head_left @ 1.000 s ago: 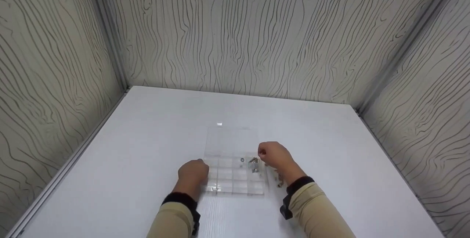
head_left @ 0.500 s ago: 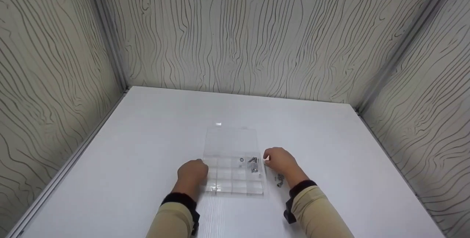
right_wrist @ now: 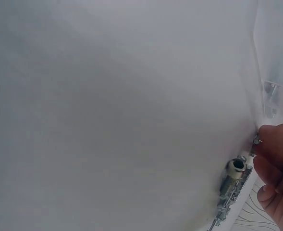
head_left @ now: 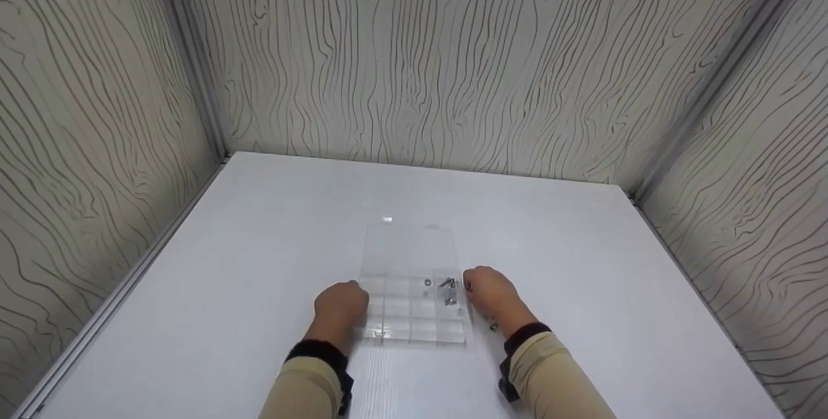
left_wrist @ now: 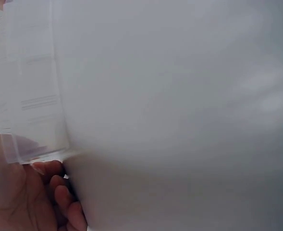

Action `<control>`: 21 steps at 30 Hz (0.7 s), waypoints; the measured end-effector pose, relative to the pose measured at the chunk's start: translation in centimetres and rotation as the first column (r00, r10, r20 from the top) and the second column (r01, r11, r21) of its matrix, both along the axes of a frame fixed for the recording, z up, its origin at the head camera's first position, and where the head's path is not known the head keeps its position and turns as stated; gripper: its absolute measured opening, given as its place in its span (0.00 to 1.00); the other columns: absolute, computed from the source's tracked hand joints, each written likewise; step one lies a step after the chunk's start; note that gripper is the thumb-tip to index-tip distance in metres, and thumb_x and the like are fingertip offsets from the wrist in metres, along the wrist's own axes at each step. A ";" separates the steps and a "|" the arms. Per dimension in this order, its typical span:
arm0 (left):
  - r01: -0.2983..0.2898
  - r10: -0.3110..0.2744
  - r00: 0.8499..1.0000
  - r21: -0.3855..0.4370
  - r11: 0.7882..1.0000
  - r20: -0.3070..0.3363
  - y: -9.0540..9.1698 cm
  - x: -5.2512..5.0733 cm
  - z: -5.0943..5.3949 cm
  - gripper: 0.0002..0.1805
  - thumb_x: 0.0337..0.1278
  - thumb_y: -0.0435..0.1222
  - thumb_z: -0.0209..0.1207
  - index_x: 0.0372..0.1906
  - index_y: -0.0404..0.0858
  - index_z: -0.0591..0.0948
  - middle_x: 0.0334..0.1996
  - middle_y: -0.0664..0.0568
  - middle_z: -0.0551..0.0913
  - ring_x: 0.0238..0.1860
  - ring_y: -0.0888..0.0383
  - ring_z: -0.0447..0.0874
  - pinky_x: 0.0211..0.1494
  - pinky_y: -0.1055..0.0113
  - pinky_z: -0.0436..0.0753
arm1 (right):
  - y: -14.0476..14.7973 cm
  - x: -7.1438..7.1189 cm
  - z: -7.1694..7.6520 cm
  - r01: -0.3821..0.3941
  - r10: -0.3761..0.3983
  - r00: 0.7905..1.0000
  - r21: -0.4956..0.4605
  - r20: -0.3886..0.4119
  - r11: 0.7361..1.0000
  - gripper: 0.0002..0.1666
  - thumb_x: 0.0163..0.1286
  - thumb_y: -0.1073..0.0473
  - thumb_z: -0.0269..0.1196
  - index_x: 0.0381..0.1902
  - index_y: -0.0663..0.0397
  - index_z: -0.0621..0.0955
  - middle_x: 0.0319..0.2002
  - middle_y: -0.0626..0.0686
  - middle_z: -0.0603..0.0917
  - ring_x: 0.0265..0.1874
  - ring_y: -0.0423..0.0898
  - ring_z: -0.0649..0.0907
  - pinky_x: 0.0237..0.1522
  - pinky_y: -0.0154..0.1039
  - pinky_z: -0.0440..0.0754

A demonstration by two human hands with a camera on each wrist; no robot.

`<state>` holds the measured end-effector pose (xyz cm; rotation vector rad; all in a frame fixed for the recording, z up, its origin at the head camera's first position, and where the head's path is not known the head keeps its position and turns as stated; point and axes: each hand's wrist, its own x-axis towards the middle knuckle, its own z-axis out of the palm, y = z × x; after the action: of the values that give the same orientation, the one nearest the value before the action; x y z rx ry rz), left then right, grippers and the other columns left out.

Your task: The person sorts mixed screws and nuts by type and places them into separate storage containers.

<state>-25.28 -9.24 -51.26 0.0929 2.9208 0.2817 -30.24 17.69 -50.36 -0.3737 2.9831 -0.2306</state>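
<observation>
A clear plastic compartment box (head_left: 411,330) lies on the white table with its lid (head_left: 411,244) folded back on the far side. Its right-hand compartments hold a ring-shaped washer (head_left: 427,282), a few bolts (head_left: 448,283) and small metal pieces (head_left: 450,301). At the box's left edge, my left hand (head_left: 343,306) grips the side with curled fingers (left_wrist: 64,195) beside a corner. Next to the right edge, my right hand (head_left: 490,288) has a small metal fastener (right_wrist: 257,139) at its fingertips, seemingly pinched. Loose bolts (right_wrist: 231,180) lie on the table just by that hand, mostly hidden by it in the head view.
The white table (head_left: 259,238) spreads around the box. Wood-patterned panels (head_left: 414,63) stand along its back and both sides, joined by grey metal posts at the corners.
My right hand has come down from over the box's right compartments to the table beside it, near the loose bolts. My left hand keeps its place at the box.
</observation>
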 end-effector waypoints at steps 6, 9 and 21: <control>0.053 -0.054 0.999 -0.072 0.996 -0.003 0.1 0.2 0.1 0.10 0.41 0.27 0.58 0.32 0.39 0.83 0.46 0.47 0.79 0.43 0.48 0.77 0.39 0.57 0.81 | 0.1 0.3 -0.2 0.014 -0.013 1.000 -0.010 0.023 1.000 0.07 0.61 0.64 0.59 0.24 0.50 0.75 0.23 0.47 0.73 0.26 0.44 0.74 0.32 0.40 0.77; 0.057 -0.057 0.998 -0.085 0.995 -0.003 0.3 0.3 0.3 0.08 0.42 0.28 0.58 0.31 0.39 0.83 0.46 0.47 0.79 0.42 0.48 0.77 0.38 0.57 0.81 | 0.4 0.4 -0.2 -0.013 0.013 1.000 -0.019 0.003 1.000 0.09 0.61 0.65 0.58 0.23 0.50 0.73 0.23 0.47 0.72 0.24 0.44 0.72 0.30 0.39 0.75; 0.039 -0.039 0.999 -0.038 0.999 -0.005 0.1 0.3 0.4 0.08 0.43 0.27 0.58 0.31 0.36 0.83 0.46 0.46 0.80 0.41 0.48 0.78 0.36 0.56 0.81 | 0.0 0.4 1.7 -0.087 0.084 0.996 -0.084 -0.032 0.993 0.10 0.52 0.69 0.62 0.25 0.50 0.73 0.24 0.47 0.70 0.25 0.44 0.71 0.28 0.38 0.73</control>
<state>-24.99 -9.11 -50.84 0.1453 2.9248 0.2202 -29.88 17.66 -48.66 -0.5172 2.9835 -0.3481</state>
